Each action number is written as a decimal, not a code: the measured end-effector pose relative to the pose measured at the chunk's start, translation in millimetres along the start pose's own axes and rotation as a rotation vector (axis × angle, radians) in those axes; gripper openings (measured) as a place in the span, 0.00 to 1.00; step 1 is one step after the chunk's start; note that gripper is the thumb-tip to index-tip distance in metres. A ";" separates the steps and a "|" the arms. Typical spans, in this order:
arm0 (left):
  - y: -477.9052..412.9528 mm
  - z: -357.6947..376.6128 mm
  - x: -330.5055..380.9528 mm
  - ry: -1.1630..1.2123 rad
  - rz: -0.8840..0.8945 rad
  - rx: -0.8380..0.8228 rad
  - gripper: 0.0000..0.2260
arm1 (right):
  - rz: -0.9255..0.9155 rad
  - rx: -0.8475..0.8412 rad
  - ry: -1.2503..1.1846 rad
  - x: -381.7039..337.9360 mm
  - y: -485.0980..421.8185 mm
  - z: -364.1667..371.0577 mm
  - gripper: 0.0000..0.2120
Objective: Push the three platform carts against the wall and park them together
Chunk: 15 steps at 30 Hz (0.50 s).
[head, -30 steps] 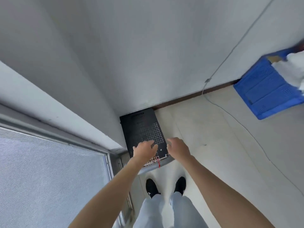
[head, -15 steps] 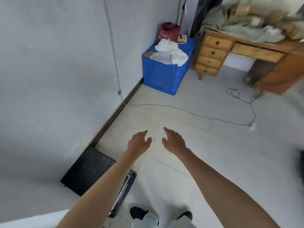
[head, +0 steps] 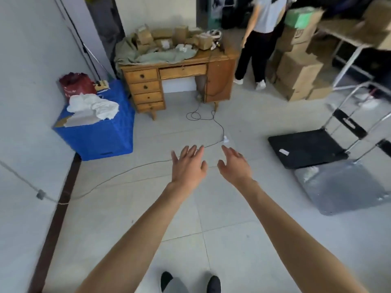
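Two platform carts stand on the tiled floor at the right. The black cart lies farther away, and its metal handle rises at its far right side. The grey cart sits right in front of it, touching or nearly so. My left hand and my right hand are stretched out over the middle of the floor, both with fingers spread and holding nothing. They are well to the left of the two carts. The cart from the corner is out of view.
The white wall with a dark baseboard runs along the left. A blue crate with white cloth stands against it, a wooden desk behind. A cable crosses the floor. A person stands by stacked cardboard boxes.
My hands let go of the black cart parked in the corner. My view swung right across the room, so that cart left the frame and two other carts came into sight.
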State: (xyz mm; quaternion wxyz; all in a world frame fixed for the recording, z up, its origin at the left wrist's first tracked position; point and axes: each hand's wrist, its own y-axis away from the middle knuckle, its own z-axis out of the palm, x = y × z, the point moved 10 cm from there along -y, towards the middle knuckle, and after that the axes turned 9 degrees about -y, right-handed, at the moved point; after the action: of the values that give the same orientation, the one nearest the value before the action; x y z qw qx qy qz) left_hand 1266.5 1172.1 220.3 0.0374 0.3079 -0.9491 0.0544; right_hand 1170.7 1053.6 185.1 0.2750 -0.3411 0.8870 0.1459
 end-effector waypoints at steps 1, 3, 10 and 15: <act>-12.2 0.5 24.4 -0.007 0.055 -0.005 0.23 | 0.033 0.037 0.000 21.6 -0.3 -20.3 0.28; -34.9 6.3 71.2 -0.009 0.149 -0.027 0.24 | 0.102 0.105 0.014 62.4 0.5 -55.5 0.28; -108.1 30.7 212.5 -0.073 0.460 -0.024 0.25 | 0.288 0.229 0.072 165.8 -13.7 -138.5 0.30; -165.8 43.0 305.4 -0.068 0.642 -0.002 0.26 | 0.403 0.351 0.118 228.2 -25.9 -204.6 0.29</act>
State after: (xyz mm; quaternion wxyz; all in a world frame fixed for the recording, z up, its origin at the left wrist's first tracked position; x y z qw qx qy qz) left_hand 1115.8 856.0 222.9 -0.0129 -0.0059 -0.9985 0.0522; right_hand 968.5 823.8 214.2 0.2429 -0.1125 0.9633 0.0216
